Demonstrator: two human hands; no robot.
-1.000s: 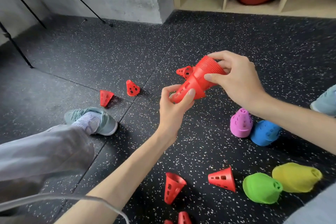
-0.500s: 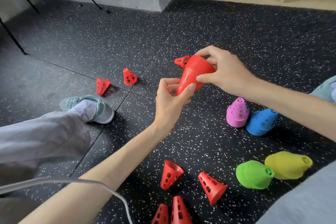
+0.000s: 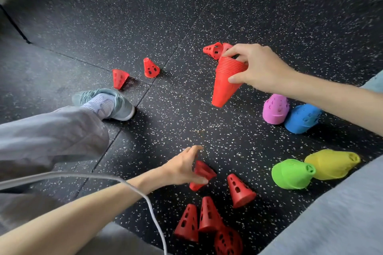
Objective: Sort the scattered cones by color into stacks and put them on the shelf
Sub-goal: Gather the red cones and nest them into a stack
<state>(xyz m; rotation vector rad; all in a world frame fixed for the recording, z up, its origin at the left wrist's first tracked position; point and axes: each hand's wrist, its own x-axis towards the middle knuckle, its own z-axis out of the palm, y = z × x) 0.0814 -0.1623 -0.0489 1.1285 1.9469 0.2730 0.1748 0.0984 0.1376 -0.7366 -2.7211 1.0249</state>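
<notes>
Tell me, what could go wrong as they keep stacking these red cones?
The red stack hangs upside down from the right hand, held only at its wide rim, so the nested cones might slip out. The left hand closes on one loose cone with others crowded nearby, so it may knock them away. The cable draped over that forearm could snag.
</notes>
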